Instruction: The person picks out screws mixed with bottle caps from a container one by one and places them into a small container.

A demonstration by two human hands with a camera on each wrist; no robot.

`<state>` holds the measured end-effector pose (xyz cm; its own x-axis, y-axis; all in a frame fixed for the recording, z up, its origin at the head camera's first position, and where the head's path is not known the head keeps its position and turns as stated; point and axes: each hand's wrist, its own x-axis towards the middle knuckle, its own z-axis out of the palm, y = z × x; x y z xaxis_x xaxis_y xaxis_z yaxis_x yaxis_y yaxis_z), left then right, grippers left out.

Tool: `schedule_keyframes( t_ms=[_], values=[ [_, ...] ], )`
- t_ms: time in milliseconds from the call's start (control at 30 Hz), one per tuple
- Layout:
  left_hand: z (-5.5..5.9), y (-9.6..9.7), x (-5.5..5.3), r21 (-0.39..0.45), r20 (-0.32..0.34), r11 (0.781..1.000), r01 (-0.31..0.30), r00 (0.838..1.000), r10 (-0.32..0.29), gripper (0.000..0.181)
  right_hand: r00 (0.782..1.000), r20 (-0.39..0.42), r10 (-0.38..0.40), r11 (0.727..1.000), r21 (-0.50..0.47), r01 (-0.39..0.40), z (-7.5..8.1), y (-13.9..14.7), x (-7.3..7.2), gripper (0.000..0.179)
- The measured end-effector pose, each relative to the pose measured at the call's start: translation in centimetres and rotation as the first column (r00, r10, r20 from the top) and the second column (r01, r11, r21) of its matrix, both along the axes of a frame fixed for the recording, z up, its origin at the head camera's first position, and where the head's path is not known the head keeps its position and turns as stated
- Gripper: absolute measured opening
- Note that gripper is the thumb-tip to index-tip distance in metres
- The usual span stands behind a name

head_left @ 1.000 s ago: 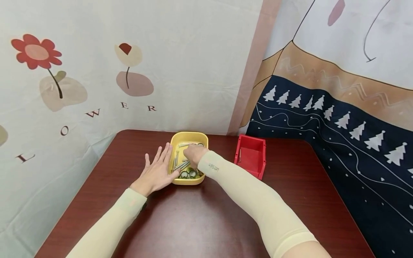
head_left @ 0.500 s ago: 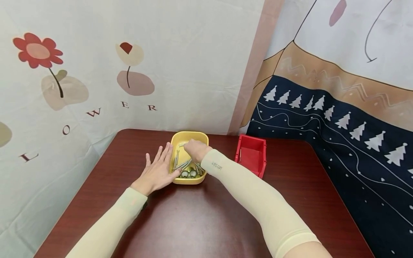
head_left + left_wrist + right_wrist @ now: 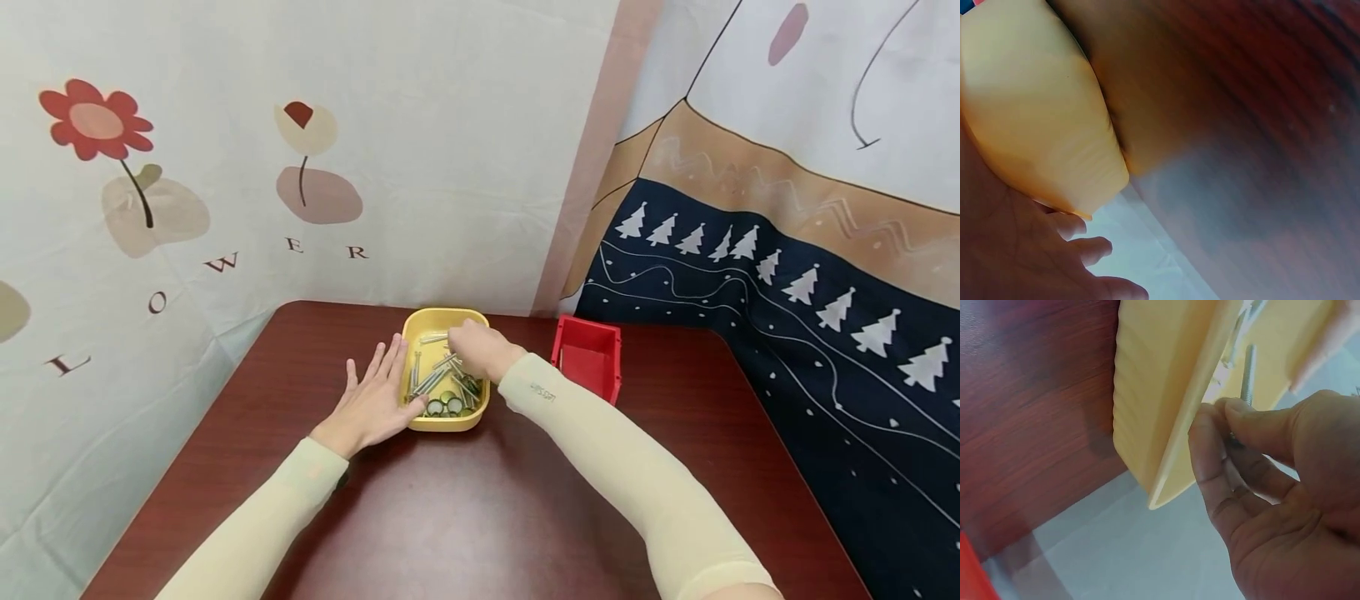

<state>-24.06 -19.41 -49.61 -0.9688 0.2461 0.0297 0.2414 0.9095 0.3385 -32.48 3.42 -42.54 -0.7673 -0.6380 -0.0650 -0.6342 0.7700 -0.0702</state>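
Pinching a bolt (image 3: 1248,372) between thumb and curled fingers (image 3: 1207,462), your right hand (image 3: 1297,500) covers the far part of the yellow tray's (image 3: 447,426) right rim as the head view shows it. The bolt's threaded end pokes up past your thumb, against the tray's inside; whether your knuckles touch the rim you cannot tell. Your left hand (image 3: 371,404) lies along the tray's left wall with its fingers extended and somewhat spread, the little finger farthest out, and your thumb reaches to the tray's near-left corner.

Within the tray, loose bolts (image 3: 416,371) line the left wall and cross the middle, while round caps (image 3: 453,406) gather at the near end. For edges, the tray's far wall sits close to the surface's (image 3: 442,517) back edge, a printed cloth (image 3: 450,167) rising behind it. Room lies on the near side of the tray, where the surface runs a long way toward you, and a narrower strip parts the tray's right wall from a red bin (image 3: 618,358).

Your right sleeve (image 3: 622,475) slants in from the tray's near right and hides the bin's near-left corner; your left sleeve (image 3: 262,517) angles up from the tray's near left.
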Motion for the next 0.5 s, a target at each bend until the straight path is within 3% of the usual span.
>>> schedule_keyframes(
  t_ms=[100,367,500],
  values=[
    [0.0,0.1,0.0,-0.01,-0.005,1.0,0.004,1.0,-0.004,0.112,1.0,0.025,0.008,0.995,-0.101,-0.006,0.2,1.3,-0.1,0.029],
    [0.0,0.4,0.0,-0.004,-0.011,1.0,0.013,1.0,-0.013,0.112,0.999,0.021,0.036,0.957,-0.289,-0.028,1.5,5.2,0.0,0.027],
    [0.0,0.4,0.0,-0.004,-0.009,1.0,0.009,1.0,-0.009,0.112,0.999,0.039,-0.003,0.939,-0.345,0.017,1.7,6.8,0.3,0.028]
  ],
)
